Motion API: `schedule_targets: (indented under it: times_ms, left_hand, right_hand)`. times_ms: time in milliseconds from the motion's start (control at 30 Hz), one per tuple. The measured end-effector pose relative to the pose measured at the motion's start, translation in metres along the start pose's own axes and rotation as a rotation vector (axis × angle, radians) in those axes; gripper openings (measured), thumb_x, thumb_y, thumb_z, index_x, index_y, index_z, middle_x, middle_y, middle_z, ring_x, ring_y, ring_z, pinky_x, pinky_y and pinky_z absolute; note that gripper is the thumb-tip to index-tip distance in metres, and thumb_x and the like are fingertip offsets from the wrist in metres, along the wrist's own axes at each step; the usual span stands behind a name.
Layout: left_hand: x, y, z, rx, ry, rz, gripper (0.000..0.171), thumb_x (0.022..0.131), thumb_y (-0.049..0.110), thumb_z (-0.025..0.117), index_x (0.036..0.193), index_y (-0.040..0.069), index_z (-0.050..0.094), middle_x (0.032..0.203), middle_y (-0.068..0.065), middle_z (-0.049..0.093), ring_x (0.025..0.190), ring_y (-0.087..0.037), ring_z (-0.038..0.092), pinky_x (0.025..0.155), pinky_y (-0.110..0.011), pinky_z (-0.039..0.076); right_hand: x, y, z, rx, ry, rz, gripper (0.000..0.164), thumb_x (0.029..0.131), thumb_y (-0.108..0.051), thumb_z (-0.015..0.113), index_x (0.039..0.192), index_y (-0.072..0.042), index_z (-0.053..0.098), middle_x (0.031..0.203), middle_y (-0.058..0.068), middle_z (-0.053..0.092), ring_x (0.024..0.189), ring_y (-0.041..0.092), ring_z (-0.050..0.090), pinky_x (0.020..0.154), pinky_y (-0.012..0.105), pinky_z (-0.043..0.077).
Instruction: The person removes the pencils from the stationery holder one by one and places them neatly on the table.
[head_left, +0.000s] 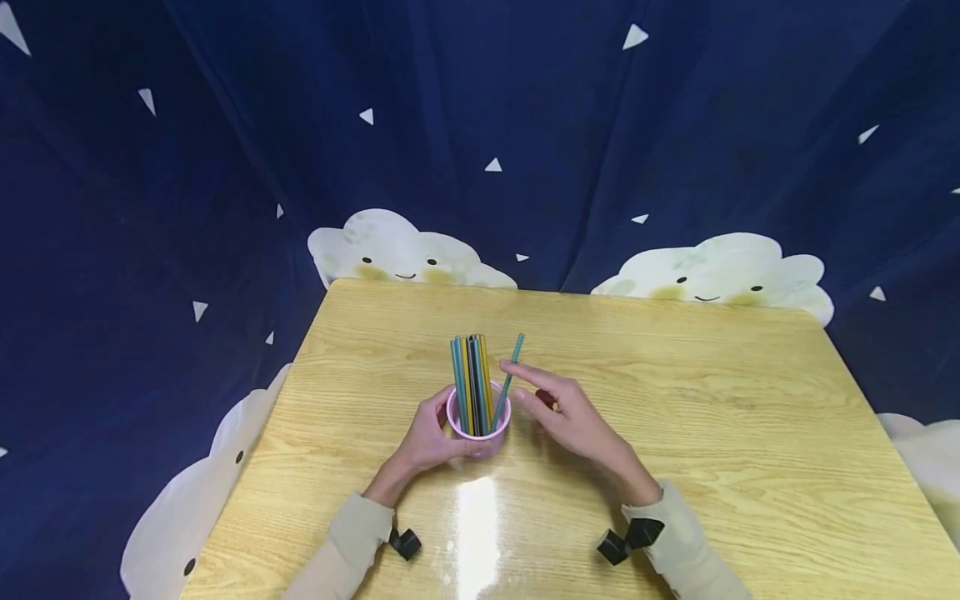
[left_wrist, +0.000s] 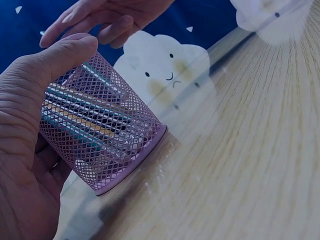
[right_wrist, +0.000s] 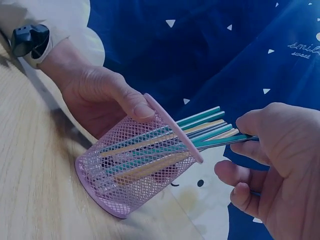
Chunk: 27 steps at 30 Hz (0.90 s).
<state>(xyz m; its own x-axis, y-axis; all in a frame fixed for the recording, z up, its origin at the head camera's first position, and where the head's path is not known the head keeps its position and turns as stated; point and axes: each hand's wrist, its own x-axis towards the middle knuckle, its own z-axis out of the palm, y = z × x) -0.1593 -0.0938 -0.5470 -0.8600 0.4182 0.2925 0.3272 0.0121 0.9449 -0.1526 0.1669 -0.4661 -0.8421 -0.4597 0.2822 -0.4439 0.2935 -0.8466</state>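
Left hand [head_left: 429, 439]: wrapped around a pink mesh cup [right_wrist: 135, 170], thumb on the near side by the rim, fingers at the far side. Cup is on the desk [head_left: 720, 417], a little left of its middle line.

In the cup: a close bundle of slim sticks [head_left: 472, 379], teal, yellow and dark, leaning towards the left side of the mouth. Right of the bundle, one teal stick [head_left: 501, 404] slants apart from the rest, lower end inside the rim, upper end outward.

Right hand [head_left: 576, 418]: appears to pinch the teal stick lightly between thumb and finger, remaining fingers bent loosely.

Handling notes (judgement): keep the left grip firm but not squeezing, so the cup cannot tip. Guide the stick along its own slant; a sideways pull could lever on the rim or drag neighbours. Keep the knuckles off the bundle.

Unclear: left fingertips mostly behind the cup; exact contact of the right fingers on the stick; stick count, as they overlap; lower ends blurred by mesh; whether the base sits fully flat. Right forearm cut off at the lower edge.
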Motion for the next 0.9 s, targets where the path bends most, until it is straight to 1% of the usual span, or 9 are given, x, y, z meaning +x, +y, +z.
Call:
schedule_targets:
  times_ms: [133, 300, 400, 500, 633, 700, 767, 800, 900]
  left_hand:
    - [0.0, 0.0, 0.0, 0.0, 0.002, -0.004, 0.085, 0.065, 0.004, 0.096, 0.141, 0.002, 0.059, 0.13, -0.018, 0.069, 0.116, -0.029, 0.067, 0.105, -0.042, 0.055]
    - [0.0, 0.0, -0.001, 0.018, 0.002, -0.011, 0.085, 0.065, 0.006, 0.097, 0.141, 0.004, 0.059, 0.129, -0.015, 0.07, 0.116, -0.026, 0.067, 0.104, -0.039, 0.055]
    - [0.0, -0.001, -0.002, 0.028, -0.003, -0.013, 0.084, 0.067, 0.01, 0.097, 0.142, 0.007, 0.06, 0.131, -0.012, 0.07, 0.117, -0.026, 0.066, 0.105, -0.038, 0.055]
    - [0.0, -0.002, -0.002, 0.035, -0.005, -0.011, 0.083, 0.068, 0.013, 0.097, 0.142, 0.009, 0.06, 0.131, -0.009, 0.07, 0.118, -0.025, 0.066, 0.106, -0.038, 0.054]
    - [0.0, -0.003, -0.002, 0.035, -0.007, -0.012, 0.083, 0.068, 0.014, 0.097, 0.142, 0.01, 0.06, 0.132, -0.008, 0.07, 0.119, -0.025, 0.066, 0.107, -0.038, 0.054]
    - [0.0, -0.003, -0.002, 0.033, -0.01, -0.015, 0.082, 0.069, 0.013, 0.097, 0.142, 0.01, 0.06, 0.131, -0.009, 0.07, 0.119, -0.025, 0.066, 0.106, -0.038, 0.054]
    - [0.0, -0.002, -0.002, 0.026, -0.012, -0.016, 0.082, 0.069, 0.012, 0.096, 0.142, 0.009, 0.06, 0.132, -0.01, 0.069, 0.119, -0.026, 0.066, 0.106, -0.037, 0.054]
    - [0.0, -0.002, -0.002, 0.024, -0.011, -0.014, 0.082, 0.069, 0.011, 0.096, 0.142, 0.008, 0.059, 0.132, -0.011, 0.069, 0.119, -0.026, 0.066, 0.106, -0.037, 0.054]
    - [0.001, -0.001, -0.003, 0.016, -0.005, -0.014, 0.084, 0.068, 0.008, 0.096, 0.143, 0.007, 0.059, 0.132, -0.012, 0.069, 0.12, -0.026, 0.066, 0.108, -0.035, 0.053]
  right_hand:
    - [0.001, -0.001, -0.002, 0.007, 0.0, 0.006, 0.042, 0.107, -0.015, 0.059, 0.149, -0.021, 0.059, 0.147, 0.001, 0.062, 0.047, 0.019, 0.052, 0.043, 0.027, 0.047]
    - [0.0, -0.005, -0.006, 0.025, 0.009, 0.009, 0.043, 0.108, -0.014, 0.058, 0.15, -0.021, 0.058, 0.147, 0.002, 0.062, 0.047, 0.019, 0.053, 0.043, 0.028, 0.049]
    - [0.0, -0.007, -0.009, 0.027, 0.028, -0.001, 0.043, 0.108, -0.014, 0.058, 0.15, -0.022, 0.059, 0.147, 0.001, 0.062, 0.048, 0.021, 0.053, 0.042, 0.028, 0.049]
    - [-0.001, -0.01, -0.012, 0.036, 0.055, -0.009, 0.043, 0.108, -0.014, 0.058, 0.15, -0.023, 0.058, 0.146, 0.0, 0.063, 0.049, 0.019, 0.055, 0.043, 0.029, 0.051]
    - [-0.002, -0.013, -0.016, 0.04, 0.095, -0.02, 0.044, 0.107, -0.013, 0.059, 0.151, -0.018, 0.057, 0.14, -0.001, 0.065, 0.051, 0.013, 0.056, 0.045, 0.03, 0.051]
    - [-0.002, -0.015, -0.019, 0.041, 0.113, -0.028, 0.044, 0.107, -0.011, 0.059, 0.151, -0.015, 0.057, 0.137, 0.0, 0.066, 0.051, 0.015, 0.056, 0.046, 0.03, 0.052]
    - [-0.002, -0.016, -0.022, 0.043, 0.132, -0.037, 0.044, 0.107, -0.009, 0.059, 0.15, -0.015, 0.058, 0.137, 0.0, 0.066, 0.051, 0.02, 0.058, 0.047, 0.03, 0.053]
    - [-0.002, -0.016, -0.024, 0.045, 0.139, -0.043, 0.044, 0.106, -0.008, 0.059, 0.15, -0.015, 0.058, 0.131, 0.0, 0.068, 0.051, 0.023, 0.058, 0.047, 0.03, 0.053]
    - [-0.002, -0.018, -0.029, 0.044, 0.171, -0.065, 0.044, 0.105, -0.006, 0.059, 0.149, -0.016, 0.059, 0.125, 0.001, 0.07, 0.051, 0.025, 0.059, 0.048, 0.029, 0.053]
